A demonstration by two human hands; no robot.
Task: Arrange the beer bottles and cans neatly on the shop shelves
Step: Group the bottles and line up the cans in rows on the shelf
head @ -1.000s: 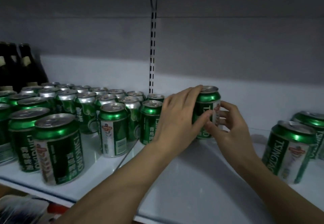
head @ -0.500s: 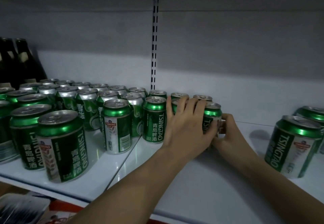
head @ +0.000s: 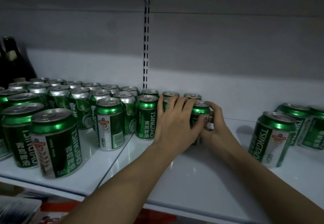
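two forearms reach in over the white shelf [head: 201,180]. at the near left stands a block of green cans [head: 57,141], and more cans [head: 273,136] sit at the far right. mid-shelf, the left hand [head: 175,123] lays its fingers over the tops of the row while its thumb presses the green can [head: 200,111]; the right hand [head: 216,123] curls round that can's other side. the can stands upright at the row's right end. dark bottles [head: 12,60] stand far back on the left

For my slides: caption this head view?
Both hands set a green can on the shelf.
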